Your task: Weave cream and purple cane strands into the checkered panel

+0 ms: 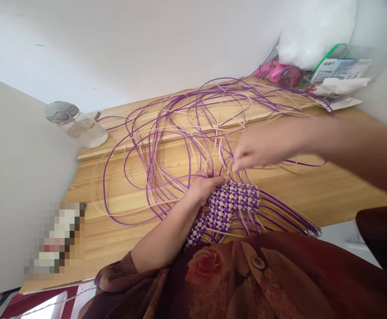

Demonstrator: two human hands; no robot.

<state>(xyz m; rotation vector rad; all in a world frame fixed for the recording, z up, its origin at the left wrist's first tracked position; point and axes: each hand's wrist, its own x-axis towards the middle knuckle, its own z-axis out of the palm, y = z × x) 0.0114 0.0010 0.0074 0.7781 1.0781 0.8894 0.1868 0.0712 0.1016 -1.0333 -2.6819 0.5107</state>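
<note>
A woven piece (pixel 235 197) in a purple and beige checker pattern lies at the table's near side, close to my body. My left hand (pixel 204 188) grips its upper left edge, with the thumb on top and the other fingers partly hidden. Just above that edge, my right hand (pixel 258 146) is closed and blurred by motion. Its fingertips pinch at a thin beige strand near my left thumb, though the blur hides the exact hold. Long loose purple and beige strands (pixel 150 150) fan out from the weave across the wood, and more trail toward the lower right.
The wooden table (pixel 120 190) has a raised ledge along the wall. A clear bottle with a grey lid (pixel 77 124) stands at the back left. Plastic bags and packets (pixel 341 73) crowd the back right corner. A pixelated flat object (pixel 59 239) lies at the left.
</note>
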